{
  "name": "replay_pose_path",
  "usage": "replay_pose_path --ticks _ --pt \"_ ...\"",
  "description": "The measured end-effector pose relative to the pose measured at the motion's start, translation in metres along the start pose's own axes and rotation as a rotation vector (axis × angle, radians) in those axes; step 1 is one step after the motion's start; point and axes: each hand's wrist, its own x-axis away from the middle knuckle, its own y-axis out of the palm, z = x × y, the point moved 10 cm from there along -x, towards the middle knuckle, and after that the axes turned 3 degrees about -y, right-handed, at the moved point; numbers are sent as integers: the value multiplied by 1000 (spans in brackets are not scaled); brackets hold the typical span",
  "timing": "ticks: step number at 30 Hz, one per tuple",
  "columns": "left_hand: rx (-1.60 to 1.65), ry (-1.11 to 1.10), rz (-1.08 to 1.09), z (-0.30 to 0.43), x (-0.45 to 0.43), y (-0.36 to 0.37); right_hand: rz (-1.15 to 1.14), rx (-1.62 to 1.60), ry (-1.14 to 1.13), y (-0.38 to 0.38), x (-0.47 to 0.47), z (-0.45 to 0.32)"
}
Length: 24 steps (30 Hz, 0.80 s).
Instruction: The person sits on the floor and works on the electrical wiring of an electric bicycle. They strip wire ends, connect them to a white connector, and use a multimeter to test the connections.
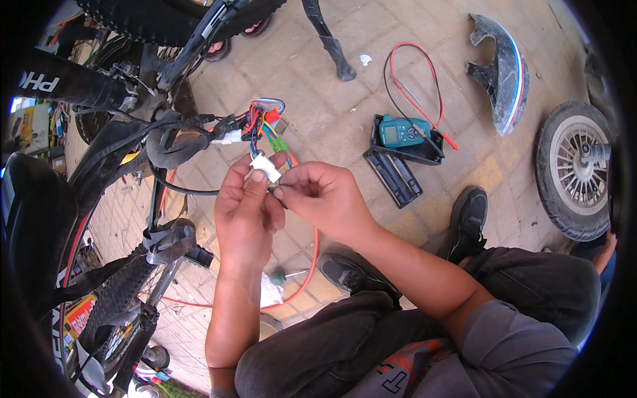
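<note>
My left hand (249, 199) holds a white plastic wire connector (265, 167) between thumb and fingers. Coloured wires (259, 122) run up from it to a bundle at the bicycle frame, where a second white connector (230, 137) and a red one (272, 115) hang. My right hand (318, 194) pinches at the lower end of the held connector, thumb and index finger together; what lies between those fingertips is small and mostly hidden. A black cable (184, 190) leads from the frame to my left hand.
A teal multimeter (398, 132) with red and black leads sits in a black case. Right of it are a mudguard (502, 74) and a spoked wheel (577, 169). A green-handled screwdriver (279, 276) and an orange hose (314, 258) lie below my hands. Another person's feet (217, 49) show beyond the bicycle.
</note>
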Motion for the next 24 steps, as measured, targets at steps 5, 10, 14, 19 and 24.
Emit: replay_pose_path --ticks 5,10,14,19,24 --pt "-37 19 -4 0 -2 -1 -9 -89 134 3 -4 3" --pt "-112 15 -13 1 -3 -3 -44 -237 247 4 -6 18" --pt "-194 42 2 5 -3 -3 -80 -250 215 3 -12 17" --pt "-190 38 41 5 -4 -6 -40 -206 257 3 -11 21" --pt "-238 31 39 5 -5 -6 -64 -425 318 9 -10 35"
